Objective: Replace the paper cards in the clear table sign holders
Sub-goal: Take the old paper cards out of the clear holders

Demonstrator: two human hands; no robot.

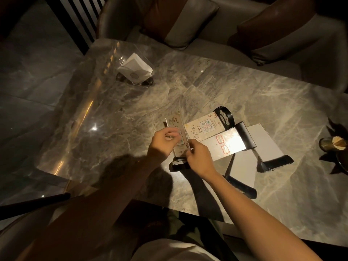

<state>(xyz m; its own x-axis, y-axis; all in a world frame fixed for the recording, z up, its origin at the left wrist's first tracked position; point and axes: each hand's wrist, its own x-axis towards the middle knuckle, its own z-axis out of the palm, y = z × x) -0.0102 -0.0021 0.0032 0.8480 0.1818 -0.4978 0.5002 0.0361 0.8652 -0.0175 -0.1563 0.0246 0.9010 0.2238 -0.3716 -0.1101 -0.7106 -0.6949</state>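
A clear sign holder (176,127) stands upright on its black base (178,165) near the table's middle, with a printed paper card (179,147) in it. My left hand (163,141) pinches the card and the holder's left edge. My right hand (199,157) grips the holder's right edge low down. Behind them a second holder with a QR card (205,128) lies flat, its round black base (225,117) pointing away. Two more holders (230,143) with black bases (275,163) lie flat to the right.
The marble table (113,117) carries a clear napkin box (135,69) at the back left and a dark spiky ornament (335,146) at the right edge. A cushioned sofa (188,25) lines the far side.
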